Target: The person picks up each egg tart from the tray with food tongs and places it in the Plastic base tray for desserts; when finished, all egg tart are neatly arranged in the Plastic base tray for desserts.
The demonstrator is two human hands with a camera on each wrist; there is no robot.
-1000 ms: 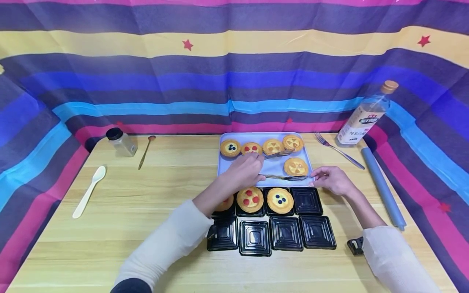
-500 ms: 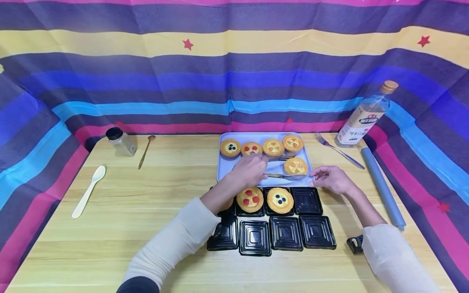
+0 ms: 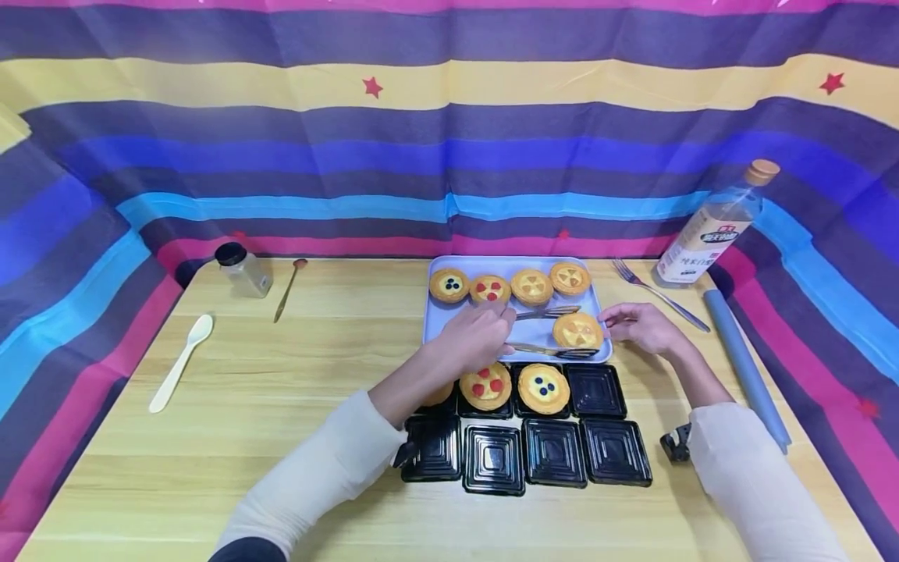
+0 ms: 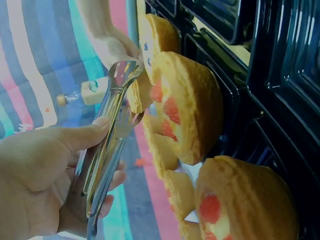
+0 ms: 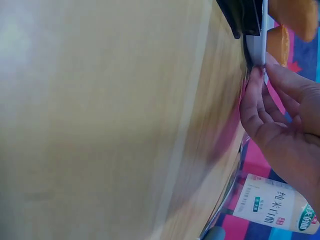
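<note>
**Holding tongs (image 3: 541, 314) about a wedge-topped tart (image 3: 578, 333) at the tray (image 3: 439, 318)**

From where I stood, the person's left hand (image 3: 480, 332) was over the near part of the tray, pinching the metal tongs between thumb and fingers. One arm of the tongs lay on the far side of the wedge-topped tart, the other on its near side; whether they touched it, I couldn't tell. That tart was at the tray's right end, just beside the right hand (image 3: 641, 326), whose thumb and fingers pinched the tray's right rim.

Four other tarts (image 3: 531, 287) lined the tray's far edge: one dotted with dark berries, one with red pieces, two with pale wedges. Just in front of the tray were two rows of black square containers (image 3: 552, 453). Three filled tarts (image 3: 544, 389) sat in the row nearer the tray, the leftmost mostly hidden by the left forearm (image 3: 414, 382).

Right of the tray were a fork (image 3: 662, 294), a tall labelled bottle (image 3: 702, 242) and a grey roll (image 3: 746, 367). Well to its left were a black-lidded jar (image 3: 246, 272), a slim brown spoon (image 3: 287, 293) and a cream spoon (image 3: 181, 361).
</note>
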